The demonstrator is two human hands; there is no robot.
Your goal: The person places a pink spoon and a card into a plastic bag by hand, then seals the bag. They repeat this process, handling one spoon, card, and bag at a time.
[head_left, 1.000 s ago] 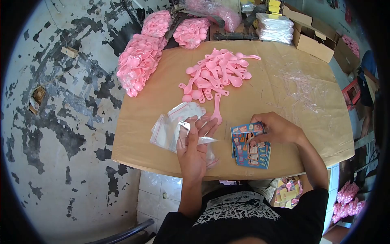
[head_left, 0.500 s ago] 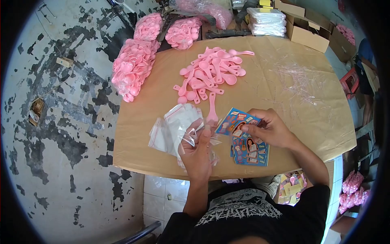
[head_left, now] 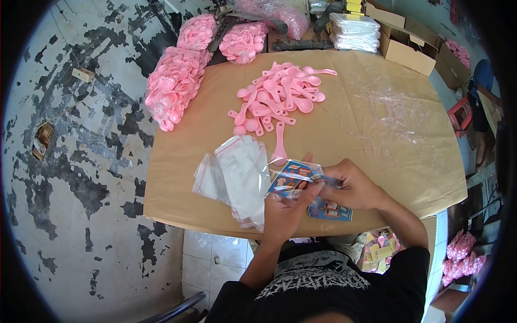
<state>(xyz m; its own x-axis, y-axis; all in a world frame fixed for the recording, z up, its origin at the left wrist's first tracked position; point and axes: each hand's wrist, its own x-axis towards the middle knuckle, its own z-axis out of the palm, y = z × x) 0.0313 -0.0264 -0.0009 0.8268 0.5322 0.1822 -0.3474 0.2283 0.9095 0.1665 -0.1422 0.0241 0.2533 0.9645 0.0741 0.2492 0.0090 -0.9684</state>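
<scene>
My left hand (head_left: 285,211) holds a clear plastic bag, with a blue printed card (head_left: 293,178) inside or behind its film. Fingers of my right hand (head_left: 350,185) pinch the card's right end, close to my left thumb. More blue cards (head_left: 331,211) lie on the table just below my right hand. To the left is a stack of clear bags with red-lined edges (head_left: 242,167). A single pink spoon (head_left: 280,142) lies above my left hand, its bowl near the bag. Beyond it is a heap of pink spoons (head_left: 277,94).
Bags of pink spoons (head_left: 175,86) stand at the table's back left. Thin clear strips (head_left: 396,110) are scattered on the brown paper (head_left: 188,177) at right. Plastic packs (head_left: 354,32) and an open cardboard box (head_left: 406,48) sit behind. A person (head_left: 483,81) is at far right.
The card in my right hand has moved left to the clear bag in my left hand. Both hands are now together, and my left hand has shifted slightly right.
</scene>
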